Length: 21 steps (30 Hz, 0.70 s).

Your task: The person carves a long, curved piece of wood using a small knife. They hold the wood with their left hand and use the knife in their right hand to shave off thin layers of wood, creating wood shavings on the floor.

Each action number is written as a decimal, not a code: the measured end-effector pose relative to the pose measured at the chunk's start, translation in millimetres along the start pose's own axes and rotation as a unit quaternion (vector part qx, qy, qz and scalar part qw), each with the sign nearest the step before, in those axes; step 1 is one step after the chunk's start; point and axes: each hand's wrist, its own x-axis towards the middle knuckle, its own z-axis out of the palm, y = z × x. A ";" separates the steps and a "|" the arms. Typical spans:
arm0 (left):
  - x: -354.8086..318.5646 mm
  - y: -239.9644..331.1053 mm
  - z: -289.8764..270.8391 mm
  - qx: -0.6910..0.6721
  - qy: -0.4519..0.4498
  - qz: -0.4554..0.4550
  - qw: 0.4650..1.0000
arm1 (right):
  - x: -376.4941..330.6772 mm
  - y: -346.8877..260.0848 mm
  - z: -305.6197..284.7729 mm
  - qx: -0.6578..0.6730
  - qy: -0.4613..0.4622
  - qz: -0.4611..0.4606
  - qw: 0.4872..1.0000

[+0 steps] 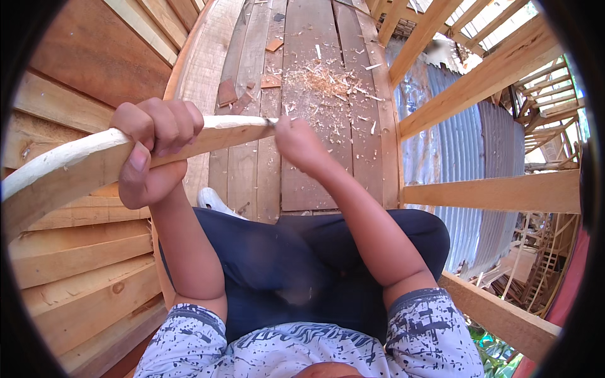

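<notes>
The left hand [153,154] grips a pale curved stick [82,160] across the lap, while the right hand [301,143] is closed on a small blade at the stick's right end. Shaving appears underway; the next stroke calls for steady support.

An open-air woodworking site: raw timber framing [485,75] crosses at two o'clock, stacked planks [82,252] fill nine o'clock, and wood shavings [324,79] scatter over the plank floor [315,145] at twelve. Corrugated metal sheeting [466,145] shows beyond the beams at three o'clock.
</notes>
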 end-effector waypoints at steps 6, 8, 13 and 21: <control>6.8 -1.5 -4.8 -0.034 -0.053 -0.001 0.998 | 25.4 68.0 2.8 0.030 -0.050 0.086 0.995; 2.8 1.0 -8.9 -0.022 -0.067 0.002 0.997 | -3.8 -3.5 -12.1 0.097 -0.067 0.077 0.990; 6.5 1.7 -13.0 -0.045 -0.107 -0.006 0.993 | 11.1 46.4 -7.2 0.072 -0.051 0.065 0.994; 3.2 7.9 -20.8 -0.067 -0.141 -0.030 0.987 | -39.8 -39.4 -31.6 -0.007 -0.081 0.031 0.996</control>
